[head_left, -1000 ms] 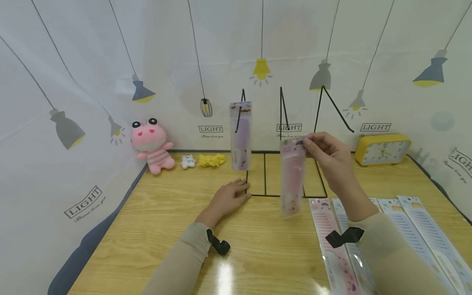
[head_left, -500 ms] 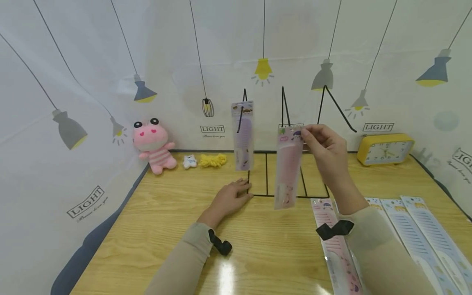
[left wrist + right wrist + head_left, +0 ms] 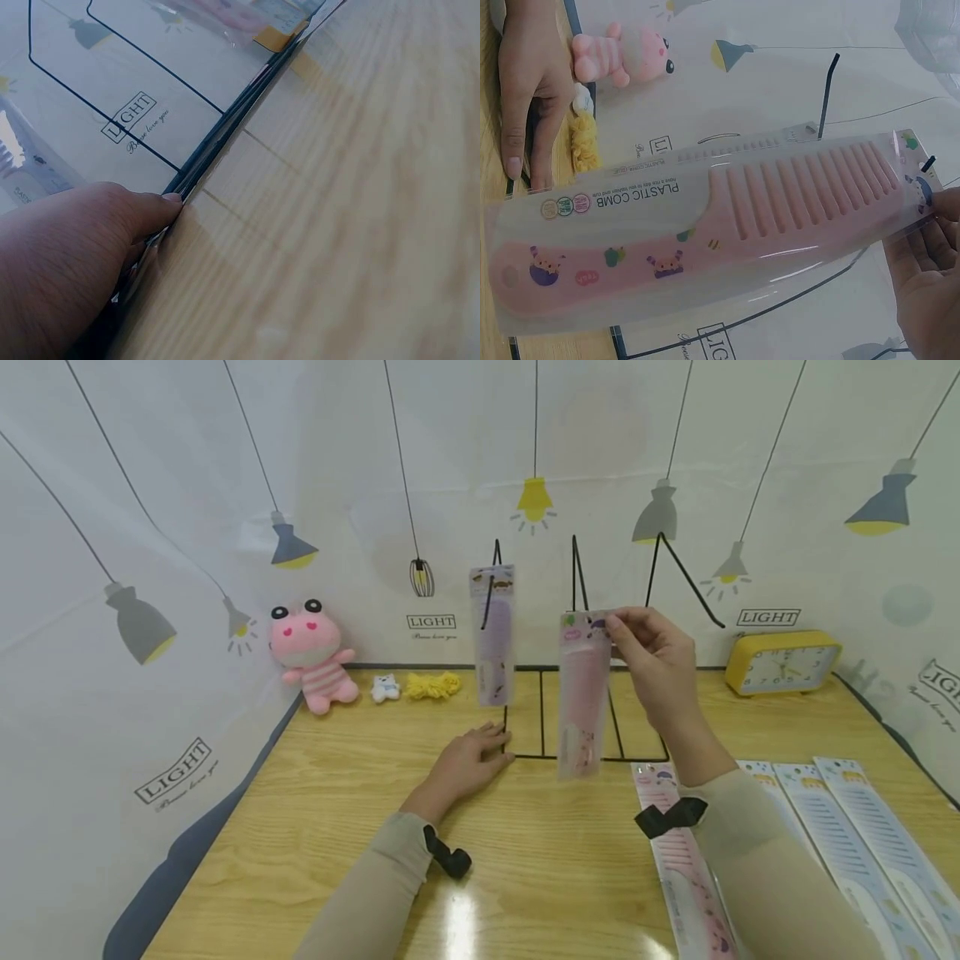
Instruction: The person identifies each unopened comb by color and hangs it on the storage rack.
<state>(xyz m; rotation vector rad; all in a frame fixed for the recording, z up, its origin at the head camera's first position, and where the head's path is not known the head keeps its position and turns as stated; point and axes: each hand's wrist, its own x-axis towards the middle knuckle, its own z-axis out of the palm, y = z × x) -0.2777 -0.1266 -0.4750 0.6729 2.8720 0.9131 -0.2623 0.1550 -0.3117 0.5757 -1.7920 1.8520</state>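
My right hand (image 3: 660, 664) pinches the top corner of a clear-packaged pink comb (image 3: 583, 710) at the rack's middle hook (image 3: 575, 568). Seen from the right wrist, a black hook tip (image 3: 928, 163) pokes through the package's header. A packaged purple comb (image 3: 492, 652) hangs on the left hook. My left hand (image 3: 467, 766) rests at the front left corner of the black wire rack (image 3: 585, 759), fingers fairly straight. In the left wrist view its thumb (image 3: 154, 214) touches the wire. The right hook (image 3: 690, 578) carries nothing.
Several packaged combs (image 3: 825, 810), pink and blue, lie at the front right, partly under my right forearm. A yellow clock (image 3: 783, 664) stands at the back right. A pink plush toy (image 3: 311, 652), a small white bear (image 3: 386, 687) and yellow yarn (image 3: 432, 686) sit back left.
The right hand has raised the pink comb and shifted it slightly left, up to the middle hook. The left hand has stayed at the rack's corner.
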